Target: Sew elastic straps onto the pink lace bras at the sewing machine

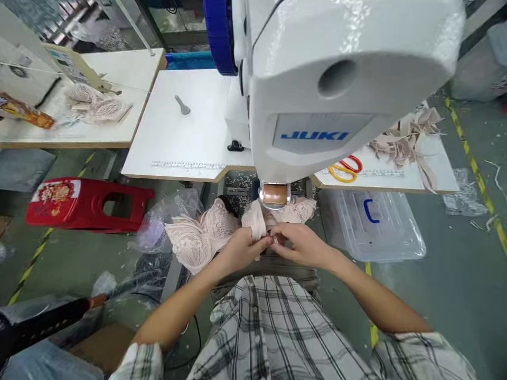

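A pale pink lace garment lies below the head of a white sewing machine, spreading to the left over a plastic bag. My left hand and my right hand meet just under the machine's copper-coloured roller. Both hands have their fingers closed, pinching a strip of the lace between them. Part of the fabric runs up toward the roller.
The white machine table carries a grey tool, red and yellow scissors and lace scraps. A clear plastic bin sits at right, a red stool at left. Another table holds more lace.
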Tool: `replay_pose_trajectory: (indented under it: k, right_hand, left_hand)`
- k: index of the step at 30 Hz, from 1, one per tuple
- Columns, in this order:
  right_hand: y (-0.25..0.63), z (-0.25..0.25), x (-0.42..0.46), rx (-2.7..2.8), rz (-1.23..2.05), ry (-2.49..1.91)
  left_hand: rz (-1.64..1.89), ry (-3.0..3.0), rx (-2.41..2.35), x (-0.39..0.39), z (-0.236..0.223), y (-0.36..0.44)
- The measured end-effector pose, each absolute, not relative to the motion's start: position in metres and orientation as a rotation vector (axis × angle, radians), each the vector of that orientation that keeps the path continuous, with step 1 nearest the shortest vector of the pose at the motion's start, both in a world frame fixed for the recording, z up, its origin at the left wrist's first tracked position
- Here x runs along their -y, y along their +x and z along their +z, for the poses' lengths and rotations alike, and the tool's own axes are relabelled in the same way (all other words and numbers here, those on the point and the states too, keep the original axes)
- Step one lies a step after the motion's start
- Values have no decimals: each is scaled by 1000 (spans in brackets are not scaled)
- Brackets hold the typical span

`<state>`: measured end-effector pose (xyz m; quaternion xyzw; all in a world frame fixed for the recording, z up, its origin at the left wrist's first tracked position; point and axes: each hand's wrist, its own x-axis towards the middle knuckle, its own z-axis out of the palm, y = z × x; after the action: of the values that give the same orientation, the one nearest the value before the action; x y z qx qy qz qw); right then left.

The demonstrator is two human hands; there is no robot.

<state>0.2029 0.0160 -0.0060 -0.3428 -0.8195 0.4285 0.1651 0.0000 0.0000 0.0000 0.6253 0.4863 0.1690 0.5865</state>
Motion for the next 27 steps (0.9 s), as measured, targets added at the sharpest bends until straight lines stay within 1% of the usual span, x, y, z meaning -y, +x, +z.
replay_pose_trajectory:
  k: [4, 7, 12, 17, 22, 27]
  right_hand:
    - [209, -15, -10, 2000, 1093, -1301]
    - [210, -16, -4, 1754, 887, -1507]
    - [192, -11, 10, 1802, 699, -1343]
    - [171, -14, 10, 1828, 543, -1240]
    - [169, -18, 5, 1756, 634, -1294]
    - [178, -12, -1, 1688, 961, -1377]
  left_hand:
    - [553, 1216, -1148, -5, 3, -4]
    - [727, 980, -1204, -5, 7, -6]
    - [857, 752, -1207, 0, 6, 4]
    - [1001, 659, -1205, 5, -5, 16]
    - [1008, 719, -1212, 7, -10, 19]
    - [964, 950, -1235, 10, -11, 15]
